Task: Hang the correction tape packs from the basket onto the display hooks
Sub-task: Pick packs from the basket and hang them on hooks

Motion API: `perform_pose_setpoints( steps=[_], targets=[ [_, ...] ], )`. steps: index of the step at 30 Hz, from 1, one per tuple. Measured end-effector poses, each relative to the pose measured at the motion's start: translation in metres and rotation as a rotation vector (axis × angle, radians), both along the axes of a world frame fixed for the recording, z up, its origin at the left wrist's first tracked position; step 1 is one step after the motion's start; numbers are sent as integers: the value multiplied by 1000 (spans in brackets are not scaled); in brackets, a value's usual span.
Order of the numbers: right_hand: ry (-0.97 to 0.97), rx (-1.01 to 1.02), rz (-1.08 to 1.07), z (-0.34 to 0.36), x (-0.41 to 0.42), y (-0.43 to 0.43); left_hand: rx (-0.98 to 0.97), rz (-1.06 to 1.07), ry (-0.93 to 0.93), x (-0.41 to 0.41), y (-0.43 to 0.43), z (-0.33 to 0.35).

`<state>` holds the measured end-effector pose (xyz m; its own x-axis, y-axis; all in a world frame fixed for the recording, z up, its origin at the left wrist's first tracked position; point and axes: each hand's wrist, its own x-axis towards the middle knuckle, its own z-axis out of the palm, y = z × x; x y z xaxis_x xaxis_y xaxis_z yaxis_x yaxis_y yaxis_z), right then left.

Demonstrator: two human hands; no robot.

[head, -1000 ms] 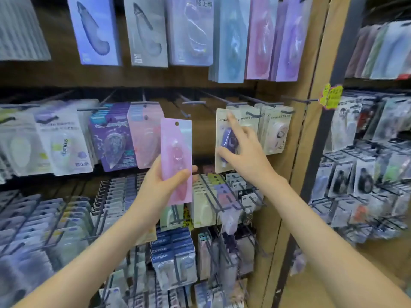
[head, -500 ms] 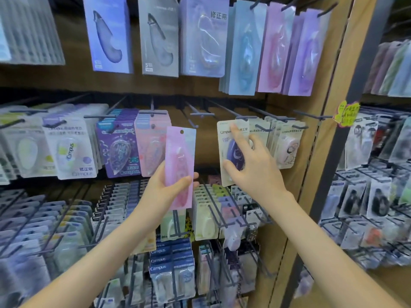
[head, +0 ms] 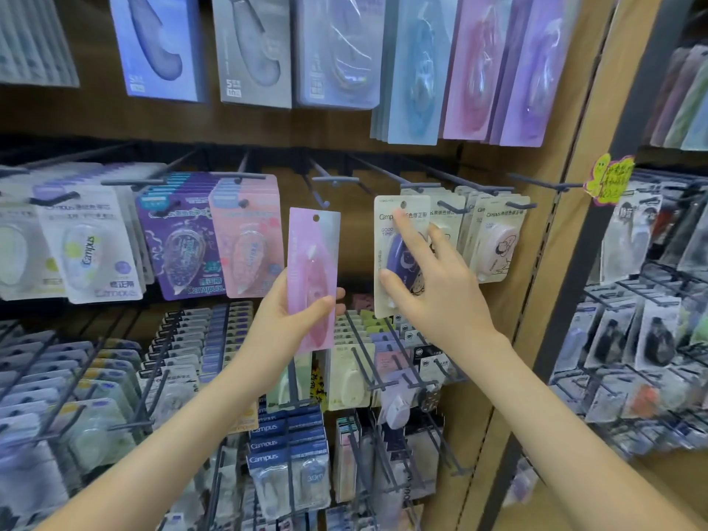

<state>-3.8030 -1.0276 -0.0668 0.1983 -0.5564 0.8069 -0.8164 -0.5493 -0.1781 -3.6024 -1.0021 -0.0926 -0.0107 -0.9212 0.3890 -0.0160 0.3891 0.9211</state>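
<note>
the pink pack (head: 312, 258) is held ready, gripped upright by fingers of the left hand (head: 291, 323). the cream pack (head: 386, 247) is pinched by the right hand (head: 440, 300) so its hole can be slid onto a hook (head: 417, 184).

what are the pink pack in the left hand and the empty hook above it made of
Pink pack: looks like glossy printed card with a clear plastic blister, going by the sheen and punched hang hole. Empty hook: likely metal wire with a matte grey coating; thin, rigid, dull.
</note>
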Motion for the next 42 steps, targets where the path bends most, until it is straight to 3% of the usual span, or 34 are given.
perform_pose_setpoints(
  steps=[6,11,17,21,24,30,37,42],
  targets=[
    [35,27,-85,-5,1,-2,-33,12,13,-16,-6,-1],
    [25,247,-79,6,14,-17,-43,-9,10,-16,-6,-5],
    [31,341,-90,17,37,-59,-13,-54,-64,-4,-4,-7],
    [-101,443,18,15,33,-53,-35,-87,-114,0,1,-4],
    [-244,313,142,7,20,-19,-69,-109,-126,-6,6,0],
    [-277,151,363,-3,12,42,-194,-182,-163,-38,20,9],
    [-366,0,392,48,-3,50,-389,-163,-261,-63,25,68],
    [-398,-83,338,99,-17,44,-473,-59,-524,-77,25,118]
  ],
)
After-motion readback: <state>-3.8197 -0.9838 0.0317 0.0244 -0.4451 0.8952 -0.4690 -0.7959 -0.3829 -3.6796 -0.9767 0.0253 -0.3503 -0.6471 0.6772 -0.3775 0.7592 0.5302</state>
